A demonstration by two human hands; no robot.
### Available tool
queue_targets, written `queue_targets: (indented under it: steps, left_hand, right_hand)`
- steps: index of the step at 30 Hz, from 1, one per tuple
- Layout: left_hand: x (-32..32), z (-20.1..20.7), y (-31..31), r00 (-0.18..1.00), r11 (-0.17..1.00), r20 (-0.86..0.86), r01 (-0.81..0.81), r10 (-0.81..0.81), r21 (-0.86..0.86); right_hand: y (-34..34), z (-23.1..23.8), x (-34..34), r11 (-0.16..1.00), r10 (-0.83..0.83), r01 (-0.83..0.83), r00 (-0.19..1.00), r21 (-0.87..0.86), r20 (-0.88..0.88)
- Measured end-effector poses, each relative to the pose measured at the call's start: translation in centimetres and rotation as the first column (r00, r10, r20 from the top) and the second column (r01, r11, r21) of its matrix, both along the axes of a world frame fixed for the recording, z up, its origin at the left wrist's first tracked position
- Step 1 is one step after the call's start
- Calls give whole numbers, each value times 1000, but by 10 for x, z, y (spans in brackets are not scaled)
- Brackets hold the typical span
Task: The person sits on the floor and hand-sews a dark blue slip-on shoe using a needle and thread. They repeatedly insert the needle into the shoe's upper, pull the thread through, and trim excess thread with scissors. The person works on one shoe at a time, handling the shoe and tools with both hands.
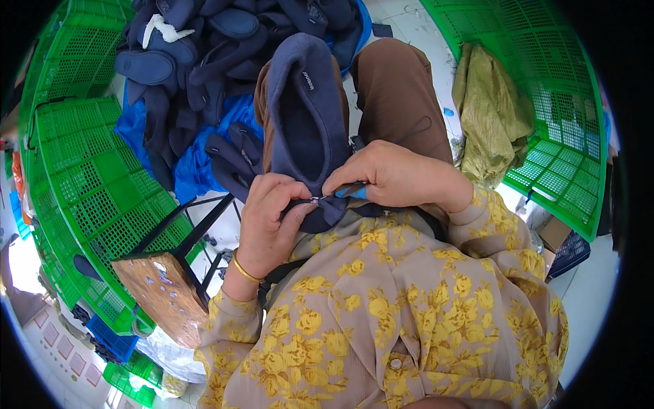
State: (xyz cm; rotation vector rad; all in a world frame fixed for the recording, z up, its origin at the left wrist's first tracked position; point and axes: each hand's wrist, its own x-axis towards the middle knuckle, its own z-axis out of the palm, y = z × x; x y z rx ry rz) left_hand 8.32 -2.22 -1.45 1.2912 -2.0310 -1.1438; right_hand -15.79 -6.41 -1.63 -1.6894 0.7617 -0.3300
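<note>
A dark navy slipper lies on my lap, its opening facing up and its rounded end pointing away. At its near edge is a small navy bow with a shiny centre. My left hand is closed, thumb and forefinger pinching the bow at the slipper's edge. Close by on the right, my right hand is closed too, its fingertips against the slipper's rim. Something bright blue shows under its fingers, but what they hold is hidden. A thin dark thread loops above that hand, over the brown trousers.
Many navy slippers are heaped on blue plastic sheeting ahead to the left. Green mesh crates stand on the left, another green crate on the right with an olive sack. A wooden stool is beside my left arm.
</note>
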Motion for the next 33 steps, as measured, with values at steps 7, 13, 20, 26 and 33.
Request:
queue_targets:
  steps: [7, 13, 20, 26, 33]
  left_hand:
    - [-1, 2, -1, 1000, 998, -11, -22, 23, 64]
    - [-1, 1, -2, 1000, 999, -7, 6, -6, 33]
    - [-3, 4, -3, 1000, 1000, 20, 17, -18, 26]
    - [-5, 4, -5, 999, 999, 21, 35, -34, -31]
    - [-8, 6, -4, 997, 999, 66, 29, -28, -15]
  right_hand:
    - [-5, 7, -6, 993, 93, -95, 995, -70, -38]
    - [-3, 9, -9, 994, 81, -83, 996, -76, -32]
    - [2, 13, -6, 980, 54, -71, 994, -187, -94]
    - [5, 11, -4, 985, 37, -59, 990, -164, -134]
    - [10, 24, -10, 981, 18, -50, 986, -189, -164]
